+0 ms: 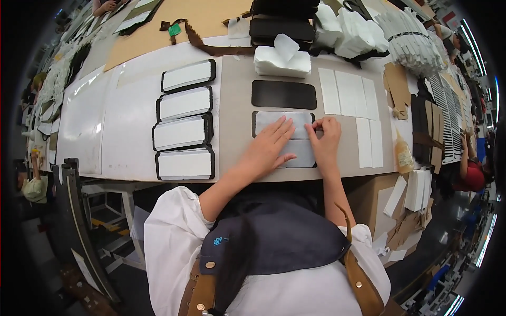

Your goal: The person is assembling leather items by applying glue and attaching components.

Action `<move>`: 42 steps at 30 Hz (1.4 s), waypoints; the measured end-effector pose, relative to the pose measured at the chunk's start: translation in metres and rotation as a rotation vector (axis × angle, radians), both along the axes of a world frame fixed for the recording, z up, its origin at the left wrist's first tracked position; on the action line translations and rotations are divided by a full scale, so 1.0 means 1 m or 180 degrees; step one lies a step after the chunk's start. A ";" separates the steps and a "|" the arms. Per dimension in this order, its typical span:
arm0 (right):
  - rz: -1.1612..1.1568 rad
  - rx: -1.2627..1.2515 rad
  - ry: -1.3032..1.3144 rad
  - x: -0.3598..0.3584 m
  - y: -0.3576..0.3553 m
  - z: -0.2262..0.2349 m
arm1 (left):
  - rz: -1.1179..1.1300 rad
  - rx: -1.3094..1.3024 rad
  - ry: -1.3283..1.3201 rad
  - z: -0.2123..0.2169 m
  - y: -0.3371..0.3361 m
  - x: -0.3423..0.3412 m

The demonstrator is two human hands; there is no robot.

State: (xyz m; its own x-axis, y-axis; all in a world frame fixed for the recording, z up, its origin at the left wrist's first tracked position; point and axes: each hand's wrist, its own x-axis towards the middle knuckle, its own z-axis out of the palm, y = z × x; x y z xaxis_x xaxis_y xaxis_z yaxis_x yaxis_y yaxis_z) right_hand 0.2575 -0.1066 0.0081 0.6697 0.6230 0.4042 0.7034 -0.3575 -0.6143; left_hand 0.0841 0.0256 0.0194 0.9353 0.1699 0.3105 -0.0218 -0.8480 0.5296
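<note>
In front of me, two black panels lie side by side lengthwise, each with a pale grey sheet (300, 152) over it; black edging shows at the corners. My left hand (270, 143) lies flat across both sheets, fingers stretched out. At the right end of the farther sheet, my right hand (327, 138) has its thumb and curled fingers drawn together; what sits between the fingertips is too small to make out. Just beyond lies a bare black panel (283, 95) with rounded corners.
Left stands a column of several black panels with white strips (182, 131). White strips (345, 94) lie right. Behind are a white stack (282, 62) and black pieces (282, 31). A bottle of yellowish liquid (404, 152) stands at the right edge. Other people work farther off.
</note>
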 end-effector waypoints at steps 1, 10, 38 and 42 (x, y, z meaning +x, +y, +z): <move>-0.0009 0.0004 -0.0007 0.000 0.000 -0.001 | -0.0009 0.0004 -0.0007 -0.002 -0.001 0.001; -0.0047 0.0010 -0.0091 0.000 0.002 0.000 | 0.0273 0.0732 0.0601 -0.007 -0.002 0.001; -0.0397 -0.1582 -0.0870 0.026 -0.147 0.049 | 0.1444 0.0575 0.0461 -0.008 0.014 -0.042; -0.0336 -0.1664 -0.0799 0.017 -0.168 0.059 | 0.1083 0.0462 0.0021 -0.004 0.014 -0.040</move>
